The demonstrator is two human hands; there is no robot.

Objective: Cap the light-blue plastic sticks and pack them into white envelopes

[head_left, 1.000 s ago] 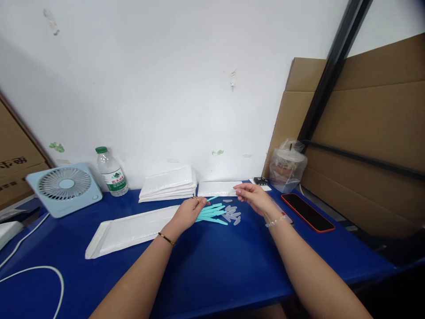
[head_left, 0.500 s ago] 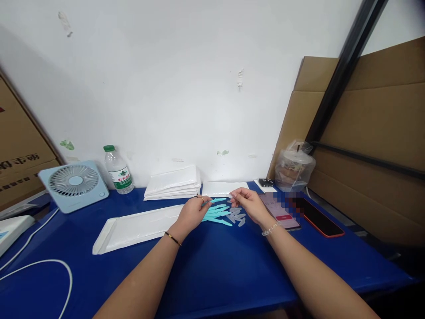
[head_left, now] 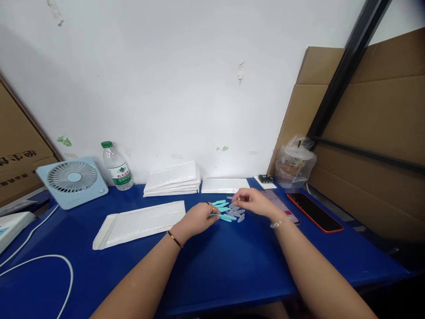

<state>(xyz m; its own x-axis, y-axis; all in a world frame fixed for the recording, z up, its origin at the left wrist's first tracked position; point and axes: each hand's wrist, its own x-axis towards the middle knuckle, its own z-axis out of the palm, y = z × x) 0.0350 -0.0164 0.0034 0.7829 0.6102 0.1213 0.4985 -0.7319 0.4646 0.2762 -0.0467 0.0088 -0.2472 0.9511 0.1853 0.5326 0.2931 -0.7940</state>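
Note:
A small heap of turquoise plastic sticks (head_left: 222, 206) and clear plastic caps (head_left: 236, 213) lies on the blue table (head_left: 212, 261). My left hand (head_left: 198, 218) rests at the heap's left side, fingers pinched on one turquoise stick (head_left: 223, 217) that points right. My right hand (head_left: 254, 201) hovers over the heap's right side, fingers curled together above the clear caps; what they pinch, if anything, is too small to name.
A white padded envelope (head_left: 141, 223) lies left of my hands, a stack of them (head_left: 172, 182) and a single one (head_left: 225, 184) by the wall. Fan (head_left: 71, 181), water bottle (head_left: 117, 166), white cable (head_left: 40, 261) at left. Two phones (head_left: 314, 212) and a bagged drink cup (head_left: 295, 161) at right.
My left hand has come down to the table with a turquoise stick. My right hand has shifted a little right over the clear caps. The view has drifted slightly.

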